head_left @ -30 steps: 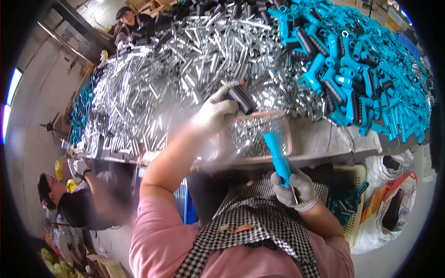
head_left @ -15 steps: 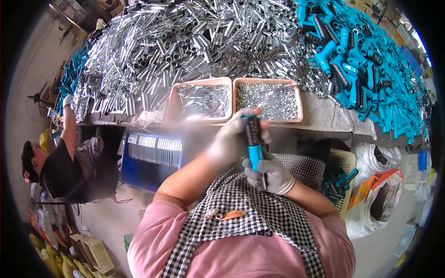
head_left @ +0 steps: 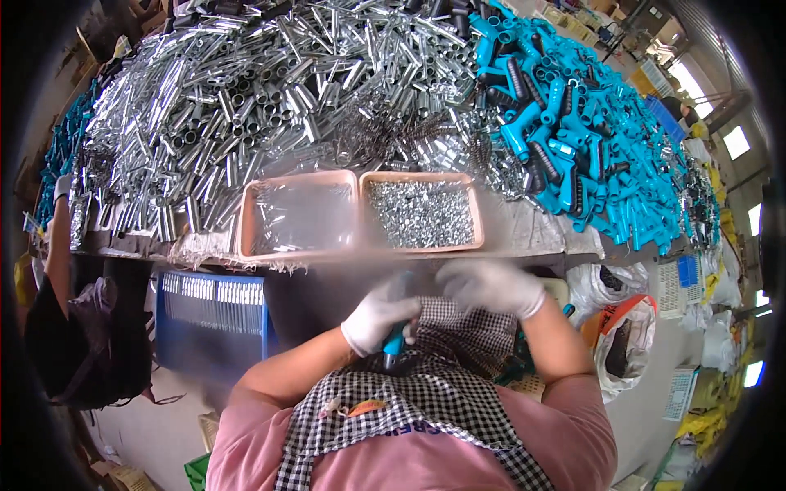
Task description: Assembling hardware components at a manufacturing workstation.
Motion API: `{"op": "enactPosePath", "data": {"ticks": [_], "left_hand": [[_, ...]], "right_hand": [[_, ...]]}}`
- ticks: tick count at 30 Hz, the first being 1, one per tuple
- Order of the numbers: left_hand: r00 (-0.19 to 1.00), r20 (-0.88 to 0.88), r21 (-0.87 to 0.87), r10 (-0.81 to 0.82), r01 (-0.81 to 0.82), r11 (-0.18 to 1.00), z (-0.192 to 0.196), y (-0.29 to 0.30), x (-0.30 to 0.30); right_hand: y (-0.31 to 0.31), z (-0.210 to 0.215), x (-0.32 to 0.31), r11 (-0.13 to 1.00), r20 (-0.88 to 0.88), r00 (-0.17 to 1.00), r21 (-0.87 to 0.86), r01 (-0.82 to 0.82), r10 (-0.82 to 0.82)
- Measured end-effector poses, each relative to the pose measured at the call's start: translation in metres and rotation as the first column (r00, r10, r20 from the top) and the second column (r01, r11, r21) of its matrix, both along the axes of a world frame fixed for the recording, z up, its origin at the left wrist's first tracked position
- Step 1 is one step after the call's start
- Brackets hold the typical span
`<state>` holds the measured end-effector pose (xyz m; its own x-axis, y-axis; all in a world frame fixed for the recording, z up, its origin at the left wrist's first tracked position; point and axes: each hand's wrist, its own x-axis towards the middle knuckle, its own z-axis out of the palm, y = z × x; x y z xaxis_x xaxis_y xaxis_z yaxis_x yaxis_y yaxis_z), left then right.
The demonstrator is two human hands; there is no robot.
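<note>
A blue handle (head_left: pixel 395 340) is being gripped by the left hand (head_left: pixel 378 317), fingers clamped around it, above the checked apron (head_left: pixel 426 393). The right hand (head_left: pixel 490 286) is being blurred; its fingers cannot be told. Two pink trays (head_left: pixel 422 211) are lying on the worktop (head_left: pixel 540 233).

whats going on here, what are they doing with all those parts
A person in white gloves sits at a bench heaped with silver metal tubes and blue handles. The left hand grips a blue handle piece over the lap; the right hand is blurred beside it. Two pink trays sit at the bench edge.
</note>
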<state>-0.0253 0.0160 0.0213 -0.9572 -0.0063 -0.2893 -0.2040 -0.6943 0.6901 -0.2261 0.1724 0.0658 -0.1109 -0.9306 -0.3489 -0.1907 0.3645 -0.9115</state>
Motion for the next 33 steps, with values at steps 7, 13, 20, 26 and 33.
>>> {"op": "enactPosePath", "data": {"ticks": [7, 13, 20, 26, 33], "left_hand": [[0.995, 0.089, 0.025, -0.038, 0.036, 0.999, -0.016, 0.002, 0.0], [0.987, 0.16, -0.237, -0.01, 0.048, 0.97, 0.011, -0.008, -0.008], [0.989, 0.141, -0.548, 0.036, 0.048, 0.835, 0.028, -0.026, -0.007], [0.971, -0.234, -0.936, 0.043, -0.237, 0.26, 0.019, -0.026, -0.003], [0.976, 0.102, -0.989, -0.194, 0.077, -0.13, 0.009, -0.012, -0.01]], "right_hand": [[-0.081, 0.026, -0.134, 0.865, -0.768, 0.428, -0.319, 0.388, -0.476], [-0.123, 0.016, -0.163, 0.863, -0.836, 0.449, -0.057, 0.501, -0.315], [-0.087, 0.014, -0.157, 0.785, -0.594, 0.543, -0.281, 0.552, -0.594], [-0.023, 0.047, -0.035, 0.853, -0.649, 0.692, -0.514, -0.093, -0.316], [0.011, 0.025, 0.026, 0.834, -0.678, 0.7, -0.506, -0.22, -0.226]]}}
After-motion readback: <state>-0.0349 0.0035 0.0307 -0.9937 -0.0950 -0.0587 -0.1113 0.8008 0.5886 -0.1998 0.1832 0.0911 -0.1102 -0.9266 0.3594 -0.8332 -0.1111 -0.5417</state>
